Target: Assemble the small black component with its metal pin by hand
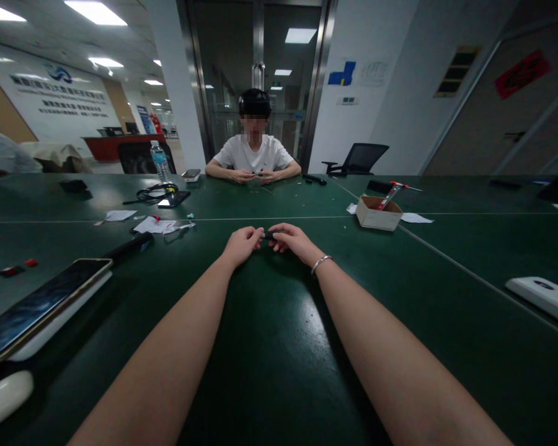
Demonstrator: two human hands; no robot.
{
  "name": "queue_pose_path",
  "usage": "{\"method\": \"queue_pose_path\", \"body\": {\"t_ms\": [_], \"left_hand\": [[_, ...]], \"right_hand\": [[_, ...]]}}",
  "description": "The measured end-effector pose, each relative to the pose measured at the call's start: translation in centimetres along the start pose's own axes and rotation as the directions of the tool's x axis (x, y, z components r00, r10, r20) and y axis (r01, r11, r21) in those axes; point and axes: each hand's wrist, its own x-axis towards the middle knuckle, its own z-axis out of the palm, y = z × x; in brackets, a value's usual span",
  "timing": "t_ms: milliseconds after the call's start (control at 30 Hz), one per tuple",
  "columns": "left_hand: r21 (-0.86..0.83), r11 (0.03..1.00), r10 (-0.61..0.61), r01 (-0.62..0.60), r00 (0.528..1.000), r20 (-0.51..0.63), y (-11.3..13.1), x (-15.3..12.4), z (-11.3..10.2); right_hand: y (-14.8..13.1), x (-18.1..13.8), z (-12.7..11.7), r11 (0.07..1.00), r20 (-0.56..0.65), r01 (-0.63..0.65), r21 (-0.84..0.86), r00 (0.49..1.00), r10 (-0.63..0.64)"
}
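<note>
A green table point(423, 310) filled the frame, 2 hands meeting at its centre.
A person in a white shirt point(253, 155) sat upper centre; a phone point(41, 306) lay lower left, a cardboard box point(372, 214) right of centre. The left hand point(242, 244) and right hand point(292, 240), fingers curled, pinched a small dark piece point(268, 235) between them at mid-frame.

My left forearm point(177, 347) and right forearm point(385, 353) stretch from the bottom edge, converging at the frame's centre. There my left hand point(242, 244) and right hand point(292, 240) lie knuckles up, fingers curled inward, fingertips almost meeting between them.
</note>
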Motion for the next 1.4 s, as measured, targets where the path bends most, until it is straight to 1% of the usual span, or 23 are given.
{"method": "queue_pose_path", "body": {"t_ms": [100,167,233,400,533,667,833,1033,1100,1200,1400], "left_hand": [[0.137,0.99,-0.026,0.028,1.0,-0.018,0.55,-0.32,-0.1],[0.154,0.987,-0.038,0.041,0.999,-0.019,0.71,-0.41,-0.06],[0.095,0.995,-0.026,0.029,0.999,-0.026,0.63,-0.36,0.02],[-0.103,0.992,0.071,-0.074,0.997,-0.031,0.08,-0.01,0.1],[-0.208,0.977,0.06,-0.051,0.997,0.038,-0.06,0.17,0.13],[-0.213,0.977,0.039,-0.016,0.994,0.105,0.01,0.22,0.25],[-0.189,0.981,0.051,-0.045,0.998,0.026,0.07,0.14,0.27],[-0.135,0.99,0.06,-0.047,0.994,0.09,-0.12,0.15,0.3],[-0.138,0.989,0.062,-0.051,0.995,0.079,-0.15,0.16,0.32],[-0.185,0.981,0.065,-0.053,0.996,0.058,-0.15,0.21,0.37],[-0.183,0.982,0.066,-0.051,0.995,0.075,-0.02,0.12,0.5]], "right_hand": [[0.02,0.03,0.03,1.0,-0.006,0.0,-0.01,1.0,0.0],[0.02,0.08,0.09,1.0,-0.023,-0.004,-0.015,1.0,0.004],[0.02,0.13,0.15,1.0,-0.046,-0.007,-0.014,0.999,0.006],[0.05,0.23,0.2,1.0,-0.058,-0.021,0.001,0.998,0.021],[0.09,0.25,0.19,1.0,-0.053,-0.022,0.005,0.998,0.022],[0.08,0.22,0.19,1.0,-0.049,-0.008,-0.011,0.999,0.007],[0.06,0.21,0.21,1.0,-0.053,-0.011,-0.015,0.999,0.01],[0.1,0.2,0.21,1.0,-0.049,0.002,-0.025,0.999,-0.003],[0.12,0.21,0.21,1.0,-0.053,0.001,-0.029,0.999,-0.003],[0.15,0.23,0.17,1.0,-0.045,0.002,-0.029,0.999,-0.004],[0.24,0.37,0.13,1.0,-0.047,-0.003,-0.024,0.999,0.002]]}}
